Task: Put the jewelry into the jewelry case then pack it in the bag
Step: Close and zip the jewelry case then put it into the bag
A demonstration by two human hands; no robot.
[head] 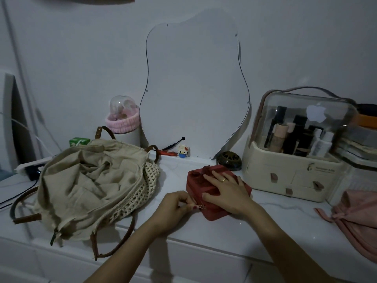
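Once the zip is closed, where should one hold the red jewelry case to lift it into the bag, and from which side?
Probably from above, across its two long sides. The red jewelry case lies flat on the counter, a low box with its top and sides free. The right hand already rests on top; the left hand pinches the zipper pull. The bag gapes open just left.

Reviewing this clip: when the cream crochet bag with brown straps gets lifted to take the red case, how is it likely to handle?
Probably floppy: the bag lies slumped on the counter, its cloth lining creased and mouth collapsed, so it may need holding open. Its brown straps dangle over the edge and could snag. The jewelry case, pressed under the right hand, looks rigid and would likely make it sag.
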